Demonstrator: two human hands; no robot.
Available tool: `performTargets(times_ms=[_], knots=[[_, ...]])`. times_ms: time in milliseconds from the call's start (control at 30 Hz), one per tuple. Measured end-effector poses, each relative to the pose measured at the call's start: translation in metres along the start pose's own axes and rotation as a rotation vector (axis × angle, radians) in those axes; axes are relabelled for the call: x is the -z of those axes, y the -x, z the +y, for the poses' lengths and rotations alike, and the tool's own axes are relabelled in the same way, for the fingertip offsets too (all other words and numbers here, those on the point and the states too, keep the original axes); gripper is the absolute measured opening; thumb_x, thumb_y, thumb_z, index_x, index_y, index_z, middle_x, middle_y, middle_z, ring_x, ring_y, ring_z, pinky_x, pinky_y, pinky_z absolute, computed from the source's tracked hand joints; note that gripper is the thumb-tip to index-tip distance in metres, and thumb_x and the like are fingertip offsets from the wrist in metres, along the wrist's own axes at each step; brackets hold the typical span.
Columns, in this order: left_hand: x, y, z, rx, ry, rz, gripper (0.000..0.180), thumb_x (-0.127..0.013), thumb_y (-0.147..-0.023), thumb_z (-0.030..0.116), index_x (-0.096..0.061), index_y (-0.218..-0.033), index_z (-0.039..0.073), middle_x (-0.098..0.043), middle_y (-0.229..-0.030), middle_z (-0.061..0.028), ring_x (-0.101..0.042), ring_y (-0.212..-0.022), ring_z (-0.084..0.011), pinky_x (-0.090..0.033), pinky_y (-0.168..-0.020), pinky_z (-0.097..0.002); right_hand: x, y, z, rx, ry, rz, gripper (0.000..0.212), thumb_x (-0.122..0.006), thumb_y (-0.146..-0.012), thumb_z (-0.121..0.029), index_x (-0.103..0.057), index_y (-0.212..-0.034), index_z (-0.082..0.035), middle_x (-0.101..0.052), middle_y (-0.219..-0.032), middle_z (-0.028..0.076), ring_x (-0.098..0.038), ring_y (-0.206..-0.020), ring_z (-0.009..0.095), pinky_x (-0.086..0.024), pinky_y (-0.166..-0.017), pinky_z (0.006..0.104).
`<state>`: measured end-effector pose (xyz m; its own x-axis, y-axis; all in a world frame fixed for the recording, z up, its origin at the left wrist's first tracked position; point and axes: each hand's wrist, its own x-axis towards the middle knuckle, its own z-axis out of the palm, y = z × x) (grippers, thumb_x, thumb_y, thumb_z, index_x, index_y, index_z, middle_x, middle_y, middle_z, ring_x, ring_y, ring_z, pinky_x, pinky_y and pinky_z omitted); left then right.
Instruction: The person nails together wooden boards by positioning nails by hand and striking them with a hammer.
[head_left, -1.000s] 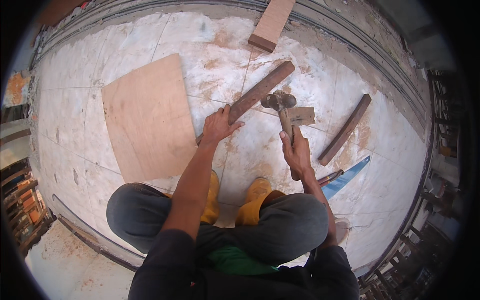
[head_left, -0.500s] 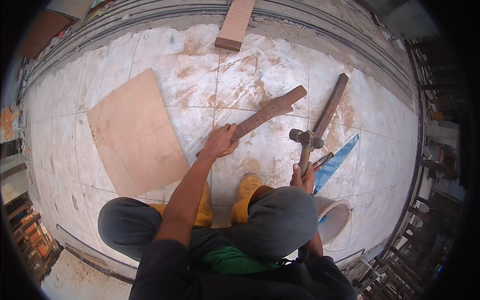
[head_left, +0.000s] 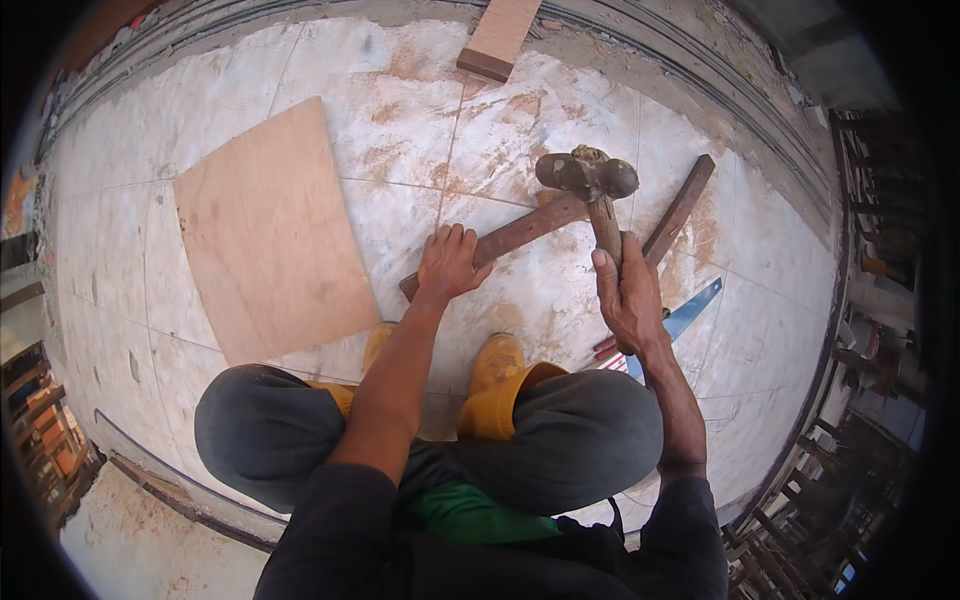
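My left hand (head_left: pixel 452 264) is closed round a reddish-brown wooden stick (head_left: pixel 520 233) near its left end. The stick slants away to the right across the tiled floor. In my right hand (head_left: pixel 630 305) is a hammer (head_left: pixel 588 176), gripped by its wooden handle. Its heavy, rounded metal head is raised and hides the stick's far end, so I cannot tell whether they touch. A second dark wooden stick (head_left: pixel 682 208) lies right of the hammer. Beyond my right wrist rests a handsaw (head_left: pixel 697 306) with a blue blade, beside a partly hidden red-handled tool (head_left: pixel 606 347).
A thin plywood sheet (head_left: pixel 270 230) lies flat at the left. At the far side, a plank (head_left: pixel 497 40) juts onto the tiles (head_left: pixel 400 135). My yellow boots (head_left: pixel 500 375) and bent knees are close by. Metal bars (head_left: pixel 690 75) run along the far edge; slatted wood stands at right.
My right hand has come up and forward with the hammer, bringing its head over the stick's far end. My left hand still grips the stick. The view has shifted slightly.
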<state>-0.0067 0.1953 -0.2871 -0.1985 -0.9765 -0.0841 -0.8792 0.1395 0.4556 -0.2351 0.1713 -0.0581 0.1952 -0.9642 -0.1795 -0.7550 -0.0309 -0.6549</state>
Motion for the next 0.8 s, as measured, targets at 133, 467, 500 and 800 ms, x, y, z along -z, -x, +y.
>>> performTargets(times_ms=[133, 467, 500, 800], knots=[[-0.001, -0.006, 0.004, -0.050, 0.005, 0.016, 0.054, -0.072, -0.080, 0.048, -0.059, -0.106, 0.002, -0.048, -0.137, -0.0160, -0.043, -0.129, -0.0331, -0.035, -0.104, -0.0551, -0.018, -0.012, 0.028, -0.007, 0.284, -0.128, 0.031, -0.052, -0.102, -0.032, -0.045, -0.105, -0.002, -0.060, -0.064, 0.026, -0.061, -0.063, 0.048, -0.045, -0.057, 0.0544], [-0.006, 0.000, -0.007, -0.017, -0.040, -0.043, 0.057, -0.072, -0.082, 0.045, -0.058, -0.111, -0.001, -0.036, -0.153, -0.0170, -0.029, -0.145, -0.0335, -0.024, -0.113, -0.0621, 0.033, -0.018, -0.021, 0.077, 0.120, 0.036, 0.030, -0.057, -0.101, -0.028, -0.047, -0.111, -0.002, -0.060, -0.065, 0.023, -0.062, -0.064, 0.047, -0.046, -0.055, 0.0517], [-0.007, -0.002, -0.005, -0.021, -0.032, -0.036, 0.057, -0.071, -0.082, 0.046, -0.058, -0.112, -0.001, -0.036, -0.153, -0.0168, -0.029, -0.145, -0.0334, -0.024, -0.113, -0.0626, 0.029, -0.015, -0.019, 0.110, 0.129, 0.058, 0.030, -0.058, -0.100, -0.028, -0.047, -0.111, -0.002, -0.060, -0.065, 0.023, -0.063, -0.064, 0.046, -0.046, -0.055, 0.0516], [-0.007, -0.006, 0.011, -0.084, -0.158, -0.124, 0.064, -0.069, -0.082, 0.050, -0.057, -0.119, -0.001, -0.036, -0.153, -0.0152, -0.028, -0.146, -0.0315, -0.024, -0.110, -0.0673, 0.020, -0.014, 0.007, -0.072, 0.219, -0.192, 0.030, -0.055, -0.102, -0.032, -0.049, -0.103, -0.003, -0.060, -0.066, 0.025, -0.060, -0.063, 0.048, -0.043, -0.057, 0.0551]])
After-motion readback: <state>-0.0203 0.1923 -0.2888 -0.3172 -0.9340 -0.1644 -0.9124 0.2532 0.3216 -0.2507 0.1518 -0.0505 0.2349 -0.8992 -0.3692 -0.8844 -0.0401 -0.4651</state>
